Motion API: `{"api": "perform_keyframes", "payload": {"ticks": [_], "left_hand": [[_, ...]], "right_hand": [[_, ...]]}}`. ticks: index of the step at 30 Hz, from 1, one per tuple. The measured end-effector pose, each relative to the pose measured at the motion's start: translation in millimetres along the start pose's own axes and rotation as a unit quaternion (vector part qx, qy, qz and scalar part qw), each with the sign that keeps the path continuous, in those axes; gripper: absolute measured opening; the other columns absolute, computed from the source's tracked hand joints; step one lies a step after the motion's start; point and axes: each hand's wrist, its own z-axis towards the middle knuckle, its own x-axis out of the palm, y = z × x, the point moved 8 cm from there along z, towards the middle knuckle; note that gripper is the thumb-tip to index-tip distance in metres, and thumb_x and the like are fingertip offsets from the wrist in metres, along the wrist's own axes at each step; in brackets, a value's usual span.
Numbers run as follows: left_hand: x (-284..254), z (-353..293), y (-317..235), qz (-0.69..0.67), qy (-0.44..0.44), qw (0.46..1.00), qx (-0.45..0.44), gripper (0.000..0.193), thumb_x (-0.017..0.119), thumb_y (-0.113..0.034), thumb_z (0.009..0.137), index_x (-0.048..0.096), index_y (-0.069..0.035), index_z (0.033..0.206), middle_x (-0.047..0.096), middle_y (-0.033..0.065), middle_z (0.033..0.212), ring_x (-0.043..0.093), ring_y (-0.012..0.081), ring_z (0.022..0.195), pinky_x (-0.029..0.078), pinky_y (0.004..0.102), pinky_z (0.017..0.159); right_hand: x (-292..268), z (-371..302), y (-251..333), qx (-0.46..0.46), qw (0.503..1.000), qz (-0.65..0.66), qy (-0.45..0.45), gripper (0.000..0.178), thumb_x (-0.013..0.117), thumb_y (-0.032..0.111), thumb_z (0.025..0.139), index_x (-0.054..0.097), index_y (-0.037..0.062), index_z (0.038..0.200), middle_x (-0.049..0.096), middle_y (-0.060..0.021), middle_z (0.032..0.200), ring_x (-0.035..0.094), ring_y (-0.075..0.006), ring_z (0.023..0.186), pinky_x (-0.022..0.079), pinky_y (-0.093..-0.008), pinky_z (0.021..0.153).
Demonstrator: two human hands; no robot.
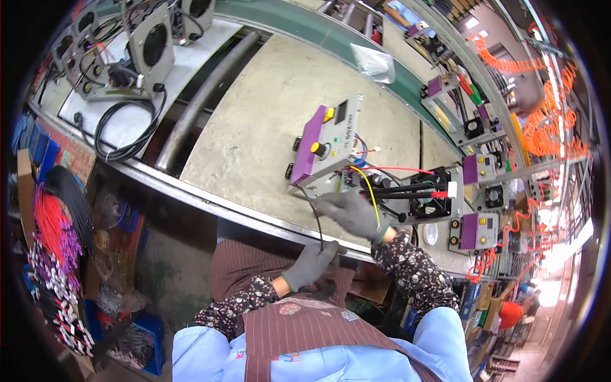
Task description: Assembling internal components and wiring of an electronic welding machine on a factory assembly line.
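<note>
The grey-gloved left hand is below the bench's metal edge rail, its fingertips closed together on a thin black cable; that cable climbs over the rail to the foot of a purple-and-grey metal control box with yellow knobs, which sits tilted in view on the worn beige worktop; the grey-gloved right hand reaches in just beside the cable, fingers bent and close together, though I can't tell whether they grip anything; a loose yellow wire arches over that hand; right of it stands a square black fan.
</note>
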Motion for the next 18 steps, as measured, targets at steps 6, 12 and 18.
{"api": "perform_keyframes", "payload": {"ticks": [6, 12, 18], "left_hand": [[30, 2, -18, 0.035, 0.097, 0.995, -0.004, 0.036, 0.047, -0.033, 0.100, 0.065, -0.002, 0.103, 0.061, 0.0029, 0.074, 0.054, 0.0098, 0.065, 0.046, 0.0280, 0.060], [1, 15, -46, 0.234, -0.034, 0.955, 0.179, 0.032, 0.067, -0.022, 0.086, 0.063, -0.003, 0.112, 0.063, 0.0090, 0.084, 0.060, 0.0165, 0.075, 0.050, 0.0289, 0.070], [-34, 30, -10, 0.147, -0.065, 0.984, 0.081, 0.027, 0.062, -0.017, 0.090, 0.063, 0.000, 0.112, 0.066, 0.0067, 0.088, 0.060, 0.0119, 0.075, 0.050, 0.0265, 0.069]], "right_hand": [[3, -33, 31, 0.125, 0.950, 0.285, -0.003, 0.023, 0.052, 0.018, 0.096, 0.066, -0.0010, 0.101, 0.062, -0.0030, 0.077, 0.055, -0.0081, 0.067, 0.046, -0.0234, 0.061], [-186, -87, 172, -0.209, 0.889, 0.019, -0.407, 0.011, 0.061, 0.001, 0.084, 0.071, -0.0011, 0.087, 0.069, -0.0065, 0.080, 0.060, -0.0091, 0.066, 0.048, -0.0230, 0.062], [-191, 47, 33, 0.007, 0.862, -0.486, -0.145, 0.009, 0.064, 0.020, 0.076, 0.071, 0.0154, 0.078, 0.068, -0.0118, 0.078, 0.067, -0.0316, 0.076, 0.052, -0.0427, 0.065]]}}
